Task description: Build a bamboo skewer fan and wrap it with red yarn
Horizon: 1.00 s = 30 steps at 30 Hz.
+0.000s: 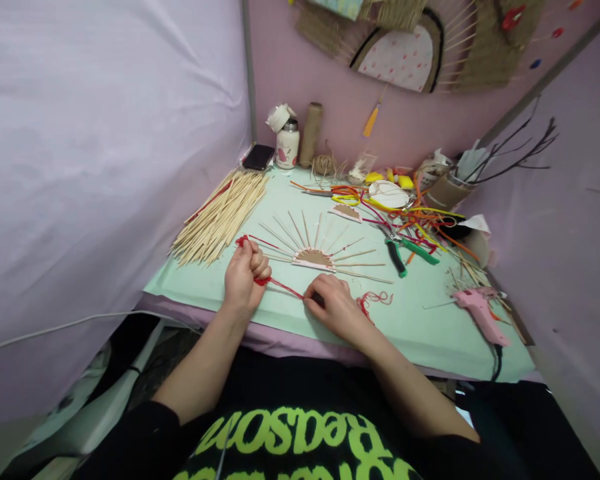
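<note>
My left hand (245, 273) is closed in a fist around a bundle of red yarn (263, 281), which shows above and below the fingers. A strand runs taut from it to my right hand (333, 303), whose thumb and fingers pinch the yarn. A dark object (318, 299), its kind unclear, shows at the right hand's fingers. Loose red yarn ends (377, 303) lie to the right of that hand. Just beyond both hands rests a half-round cardboard piece (314, 258) with thin sticks fanning out from it. One red thread reaches from the left hand toward this fan.
A pile of wooden sticks (220, 217) lies at left. Green-handled pliers (405, 250), a pink glue gun (480, 317) and coloured cords (425, 220) lie at right. Along the back stand a bottle (287, 147), a cardboard tube (311, 135), a phone (259, 157) and twine (324, 165).
</note>
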Each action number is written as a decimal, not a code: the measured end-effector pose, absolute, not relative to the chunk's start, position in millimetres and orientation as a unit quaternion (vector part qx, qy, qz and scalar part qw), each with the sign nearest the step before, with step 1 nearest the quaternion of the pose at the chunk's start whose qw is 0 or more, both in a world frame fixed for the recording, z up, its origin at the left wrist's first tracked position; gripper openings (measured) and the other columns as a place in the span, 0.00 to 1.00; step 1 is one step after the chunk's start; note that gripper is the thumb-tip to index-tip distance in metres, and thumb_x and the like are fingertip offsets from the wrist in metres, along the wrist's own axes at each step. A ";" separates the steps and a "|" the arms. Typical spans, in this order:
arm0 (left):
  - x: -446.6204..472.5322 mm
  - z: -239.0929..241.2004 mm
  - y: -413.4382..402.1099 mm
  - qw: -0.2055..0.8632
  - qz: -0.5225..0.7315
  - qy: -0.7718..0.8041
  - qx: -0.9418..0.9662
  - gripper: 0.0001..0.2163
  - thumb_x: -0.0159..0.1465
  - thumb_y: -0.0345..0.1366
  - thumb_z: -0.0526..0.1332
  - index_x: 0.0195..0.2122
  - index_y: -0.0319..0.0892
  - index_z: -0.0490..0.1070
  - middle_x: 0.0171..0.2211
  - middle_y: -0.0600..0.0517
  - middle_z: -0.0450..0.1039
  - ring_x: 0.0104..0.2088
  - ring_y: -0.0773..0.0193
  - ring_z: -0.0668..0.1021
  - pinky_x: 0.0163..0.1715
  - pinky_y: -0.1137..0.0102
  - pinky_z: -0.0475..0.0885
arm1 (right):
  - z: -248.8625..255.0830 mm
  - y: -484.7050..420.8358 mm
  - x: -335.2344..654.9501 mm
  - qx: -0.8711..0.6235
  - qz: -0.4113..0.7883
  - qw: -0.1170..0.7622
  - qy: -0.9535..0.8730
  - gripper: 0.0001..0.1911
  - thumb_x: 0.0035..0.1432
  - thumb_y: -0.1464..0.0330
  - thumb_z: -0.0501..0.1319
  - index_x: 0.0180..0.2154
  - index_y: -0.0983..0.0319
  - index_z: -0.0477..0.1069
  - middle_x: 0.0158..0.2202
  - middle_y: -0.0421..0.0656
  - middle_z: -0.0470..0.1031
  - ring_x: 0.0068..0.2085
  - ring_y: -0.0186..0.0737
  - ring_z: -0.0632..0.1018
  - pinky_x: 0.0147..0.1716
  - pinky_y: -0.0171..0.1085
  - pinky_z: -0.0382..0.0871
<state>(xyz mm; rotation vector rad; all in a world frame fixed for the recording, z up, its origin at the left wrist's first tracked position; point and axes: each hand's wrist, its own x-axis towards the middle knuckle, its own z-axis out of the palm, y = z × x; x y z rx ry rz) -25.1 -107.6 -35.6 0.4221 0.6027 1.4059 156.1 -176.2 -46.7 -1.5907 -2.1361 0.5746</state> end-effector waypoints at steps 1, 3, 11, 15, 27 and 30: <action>-25.4 -36.4 -107.4 0.700 0.634 0.272 0.184 0.14 0.70 0.39 0.56 0.27 0.41 0.60 0.16 0.63 0.42 0.13 0.76 0.48 0.13 0.79 0.46 | -46.1 -176.8 156.9 -0.571 0.212 0.215 -0.763 0.05 0.60 0.72 0.58 0.31 0.60 0.69 0.36 0.42 0.72 0.42 0.43 0.71 0.44 0.43 0.60; -25.4 -38.1 -107.5 0.697 0.639 0.274 0.177 0.14 0.70 0.39 0.56 0.27 0.41 0.59 0.16 0.63 0.41 0.14 0.76 0.48 0.13 0.79 0.45 | -43.8 -178.6 159.7 -0.573 0.223 0.231 -0.754 0.04 0.59 0.72 0.58 0.31 0.59 0.67 0.35 0.42 0.72 0.41 0.42 0.71 0.44 0.42 0.60; -24.4 -43.4 -107.5 0.675 0.662 0.275 0.175 0.15 0.71 0.39 0.55 0.27 0.40 0.60 0.16 0.63 0.42 0.14 0.76 0.48 0.13 0.79 0.46 | -33.2 -190.3 177.5 -0.565 0.296 0.290 -0.714 0.04 0.60 0.70 0.57 0.31 0.59 0.65 0.33 0.40 0.72 0.38 0.40 0.72 0.40 0.38 0.62; -28.5 -43.5 -105.2 0.665 0.671 0.276 0.179 0.15 0.69 0.41 0.57 0.27 0.40 0.60 0.15 0.63 0.43 0.14 0.76 0.48 0.13 0.79 0.46 | -29.8 -193.2 183.2 -0.581 0.313 0.284 -0.696 0.05 0.60 0.67 0.58 0.31 0.59 0.67 0.32 0.40 0.73 0.35 0.38 0.72 0.35 0.36 0.63; -28.3 -44.5 -104.1 0.645 0.683 0.287 0.188 0.16 0.71 0.39 0.54 0.26 0.40 0.60 0.15 0.63 0.43 0.13 0.76 0.48 0.14 0.79 0.45 | -37.0 -191.4 179.5 -0.603 0.197 0.336 -0.697 0.11 0.65 0.63 0.56 0.45 0.59 0.72 0.44 0.46 0.74 0.43 0.43 0.75 0.47 0.44 0.65; -28.7 -45.8 -103.8 0.645 0.684 0.284 0.189 0.16 0.71 0.39 0.53 0.26 0.40 0.61 0.15 0.63 0.43 0.13 0.76 0.48 0.13 0.79 0.45 | -41.7 -189.3 170.4 -0.598 0.119 0.394 -0.688 0.09 0.64 0.65 0.57 0.43 0.59 0.73 0.42 0.46 0.74 0.41 0.42 0.75 0.47 0.45 0.65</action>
